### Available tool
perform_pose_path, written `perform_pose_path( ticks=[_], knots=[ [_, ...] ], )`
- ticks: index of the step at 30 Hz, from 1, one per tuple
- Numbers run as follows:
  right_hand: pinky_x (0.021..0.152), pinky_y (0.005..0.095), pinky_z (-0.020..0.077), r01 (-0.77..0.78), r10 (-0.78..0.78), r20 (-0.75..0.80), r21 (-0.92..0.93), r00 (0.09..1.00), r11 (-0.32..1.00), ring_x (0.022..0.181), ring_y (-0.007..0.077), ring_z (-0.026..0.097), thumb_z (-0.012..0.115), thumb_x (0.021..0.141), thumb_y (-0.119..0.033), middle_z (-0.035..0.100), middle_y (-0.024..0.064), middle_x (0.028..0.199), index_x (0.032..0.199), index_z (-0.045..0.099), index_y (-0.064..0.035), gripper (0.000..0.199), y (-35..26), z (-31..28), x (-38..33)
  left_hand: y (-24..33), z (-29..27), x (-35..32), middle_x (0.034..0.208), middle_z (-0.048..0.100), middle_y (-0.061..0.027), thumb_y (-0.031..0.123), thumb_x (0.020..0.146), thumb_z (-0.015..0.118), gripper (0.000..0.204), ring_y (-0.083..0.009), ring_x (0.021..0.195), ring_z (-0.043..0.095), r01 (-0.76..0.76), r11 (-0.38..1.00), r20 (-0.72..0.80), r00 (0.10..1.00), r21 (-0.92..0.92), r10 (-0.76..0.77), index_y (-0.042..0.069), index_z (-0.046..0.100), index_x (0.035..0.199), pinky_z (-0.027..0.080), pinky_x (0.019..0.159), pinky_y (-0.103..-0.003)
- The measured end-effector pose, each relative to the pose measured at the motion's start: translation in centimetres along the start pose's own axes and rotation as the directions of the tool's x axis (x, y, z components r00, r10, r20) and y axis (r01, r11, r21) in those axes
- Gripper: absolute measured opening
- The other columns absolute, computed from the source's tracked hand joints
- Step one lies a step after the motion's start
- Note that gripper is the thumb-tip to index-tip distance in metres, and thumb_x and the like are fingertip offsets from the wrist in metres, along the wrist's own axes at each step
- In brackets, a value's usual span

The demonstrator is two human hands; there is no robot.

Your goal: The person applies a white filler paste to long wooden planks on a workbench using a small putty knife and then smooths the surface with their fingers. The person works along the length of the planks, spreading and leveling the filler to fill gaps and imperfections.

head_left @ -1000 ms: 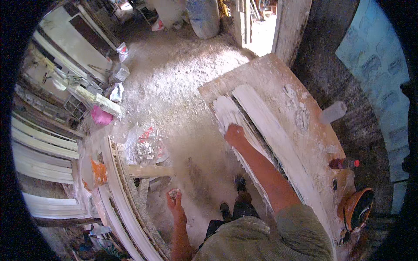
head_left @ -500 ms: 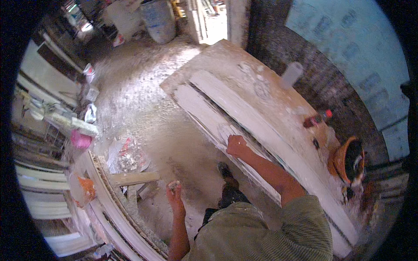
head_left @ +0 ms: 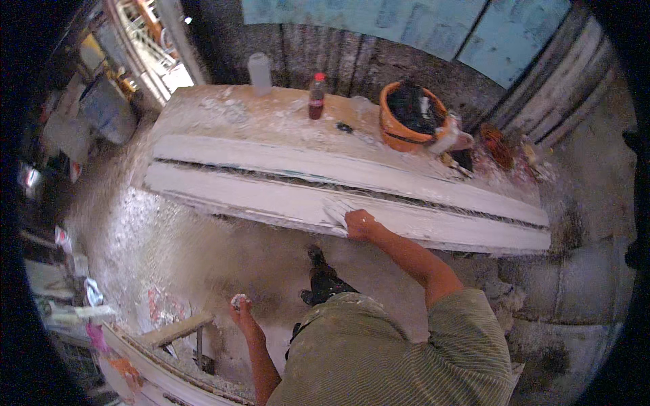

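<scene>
We set the right hand (head_left: 360, 224) on the front white strip (head_left: 291, 204), which lies along the near edge of the table (head_left: 193, 101), likely for easy reach; we cannot tell whether its fingers pinch anything. We curl the left hand (head_left: 242, 312) around a white lump (head_left: 240, 298), apart from the strip, while the orange bucket (head_left: 401, 138) stands behind, presumably out of the arm's way

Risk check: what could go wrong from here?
The right hand is at the near edge of the front white strip; a slip might mar it.
The left hand holds a whitish lump over the floor; bits could drop.
The red-capped bottle stands upright; a bump might tip it.
</scene>
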State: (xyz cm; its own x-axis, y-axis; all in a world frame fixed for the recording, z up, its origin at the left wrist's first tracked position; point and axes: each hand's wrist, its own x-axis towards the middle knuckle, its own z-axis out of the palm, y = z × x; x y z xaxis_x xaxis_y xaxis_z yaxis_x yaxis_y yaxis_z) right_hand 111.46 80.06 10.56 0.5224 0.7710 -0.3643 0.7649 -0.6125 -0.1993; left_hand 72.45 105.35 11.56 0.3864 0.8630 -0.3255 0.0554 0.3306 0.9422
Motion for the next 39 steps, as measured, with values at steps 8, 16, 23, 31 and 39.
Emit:
perform_pose_path(
  ticks=[8,16,23,31,39],
  knots=[
    [0.096,0.0482,0.0527,0.052,-0.018,-0.367,0.082,0.930,0.995,0.126,0.0369,0.056,0.054,0.095,-0.045,0.043,0.0177,0.152,0.152,0.036,-0.0144,0.067,11.3,4.4,-15.3,-1.0,7.0,1.5,0.116,0.058,-0.0058,0.030,0.098,0.062,0.034,-0.0182,0.102,0.057,-0.040,0.985,0.161,0.987,0.167,0.013,0.009,0.055,0.123,0.046,0.091,-0.033],
    [0.106,0.0439,0.0457,-0.180,0.248,-0.184,0.323,0.951,0.929,0.137,0.0340,0.045,0.055,0.096,-0.031,0.044,0.0166,0.150,0.148,0.039,-0.0138,0.057,24.1,11.0,-29.4,1.1,19.9,-0.8,0.117,0.059,-0.0088,0.034,0.097,0.063,0.042,-0.0202,0.106,0.058,-0.150,0.972,0.237,0.966,0.179,0.105,0.008,0.053,0.128,0.049,0.094,-0.035],
    [0.113,0.0504,0.0287,-0.201,0.930,-0.129,0.957,0.345,0.208,0.119,0.0255,0.055,0.063,0.086,-0.020,0.060,0.0121,0.123,0.137,0.040,-0.0095,0.057,32.4,26.6,-31.1,-0.3,30.6,-2.1,0.111,0.059,-0.0079,0.024,0.096,0.064,0.037,-0.0179,0.101,0.059,-0.013,0.982,0.235,0.972,0.187,-0.032,0.007,0.054,0.127,0.054,0.089,-0.035],
    [0.113,0.0455,0.0319,-0.376,0.722,-0.017,0.845,0.692,0.380,0.118,0.0260,0.057,0.074,0.076,-0.027,0.060,0.0129,0.124,0.133,0.041,-0.0054,0.069,29.5,16.8,-24.6,0.4,37.7,-7.2,0.108,0.058,-0.0065,0.022,0.098,0.062,0.029,-0.0176,0.100,0.058,-0.152,0.959,0.402,0.915,0.240,0.045,0.008,0.057,0.123,0.053,0.089,-0.035],
    [0.090,0.0464,0.0538,-0.528,0.833,-0.242,0.677,0.498,0.513,0.102,0.0384,0.066,0.076,0.075,-0.025,0.067,0.0250,0.104,0.115,0.059,0.0064,0.054,43.4,3.0,-21.5,0.3,37.1,-8.8,0.113,0.055,-0.0066,0.025,0.098,0.061,0.031,-0.0179,0.103,0.056,-0.151,0.951,0.326,0.944,0.271,0.057,0.008,0.056,0.123,0.050,0.093,-0.034]
  ],
)
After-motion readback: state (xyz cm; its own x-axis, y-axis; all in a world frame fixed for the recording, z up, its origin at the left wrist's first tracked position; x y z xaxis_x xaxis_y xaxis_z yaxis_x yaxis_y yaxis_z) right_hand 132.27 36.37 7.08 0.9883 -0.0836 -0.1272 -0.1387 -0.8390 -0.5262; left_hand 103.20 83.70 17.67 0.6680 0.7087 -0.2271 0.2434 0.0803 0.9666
